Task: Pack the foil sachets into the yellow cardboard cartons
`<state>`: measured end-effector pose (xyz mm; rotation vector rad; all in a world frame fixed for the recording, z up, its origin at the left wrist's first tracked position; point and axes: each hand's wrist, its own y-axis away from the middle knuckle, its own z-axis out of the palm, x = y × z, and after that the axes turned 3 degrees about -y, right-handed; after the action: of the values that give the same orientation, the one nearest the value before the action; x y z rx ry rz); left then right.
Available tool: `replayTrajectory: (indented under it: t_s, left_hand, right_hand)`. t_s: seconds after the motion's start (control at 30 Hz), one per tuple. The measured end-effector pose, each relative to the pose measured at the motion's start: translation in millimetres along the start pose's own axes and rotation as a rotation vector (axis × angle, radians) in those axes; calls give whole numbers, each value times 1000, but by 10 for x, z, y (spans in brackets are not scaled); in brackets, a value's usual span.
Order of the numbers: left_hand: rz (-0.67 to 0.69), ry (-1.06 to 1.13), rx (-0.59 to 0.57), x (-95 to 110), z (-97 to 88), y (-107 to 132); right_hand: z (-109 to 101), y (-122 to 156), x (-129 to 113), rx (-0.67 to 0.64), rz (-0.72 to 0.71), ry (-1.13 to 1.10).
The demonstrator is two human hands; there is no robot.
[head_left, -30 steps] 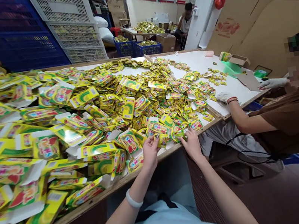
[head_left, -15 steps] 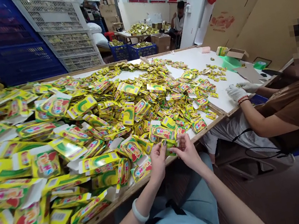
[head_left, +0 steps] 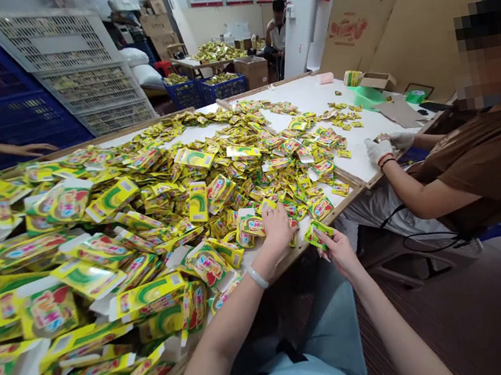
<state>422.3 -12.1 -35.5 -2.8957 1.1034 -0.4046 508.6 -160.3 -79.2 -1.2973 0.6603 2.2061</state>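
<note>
One head-worn view is aimed forward and down; the left hand (head_left: 278,226) and right hand (head_left: 342,251) are seen close, the tabletop (head_left: 359,154) beyond, the back wall (head_left: 215,20) farthest.

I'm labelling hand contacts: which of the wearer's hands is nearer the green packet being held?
Right. The right hand pinches the green packet; the left hand is apart from it, to its left, at the heaped boxes.

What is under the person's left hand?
Yellow printed packs show beside the left hand; whatever is directly beneath its palm is covered and cannot be seen.
</note>
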Motion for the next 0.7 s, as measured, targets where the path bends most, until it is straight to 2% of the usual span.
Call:
replayTrajectory:
  t_s: [0.1,0.23,0.3,0.4,0.57,0.7]
  left_hand:
    - [-45,-4,-12,-99,58,-110]
    - [-117,36,4,-459,-101,-104]
    - [-140,228,38,-634,-217,-77]
    - [-157,635,164,-818,-319,-31]
    - [-176,866,295,-948,-318,46]
    - [-161,1030,266,-915,-346,121]
  right_hand:
    - [-37,-39,12,20,-5,-19]
    - [-35,-68,1,36,-18,-52]
    - [-39,-117,16,21,-11,-68]
    - [-26,-194,79,-40,30,-88]
    - [154,-196,152,-205,111,-97]
    - [454,-209,92,-316,149,-75]
